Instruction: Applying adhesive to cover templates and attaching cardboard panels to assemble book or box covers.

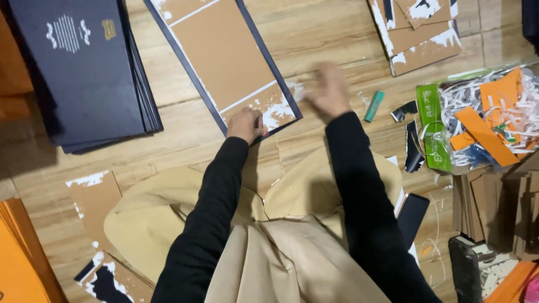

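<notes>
my left hand (246, 124) — fingers curled, pinning flat brown cardboard panel with dark-blue border (224, 56) | my right hand (328, 90) — blurred, grip unclear | small green tube (374, 106) nearby

Under the left hand's fingers (247, 124) lies a brown board (224, 56) edged navy, flecked white. Beside the right hand's fingers (328, 90), a green cutter (374, 106); beyond it, orange and white scraps (494, 118).

left hand (246, 124) fisted, pressing down; right hand (328, 90) blurred, raised.
</notes>
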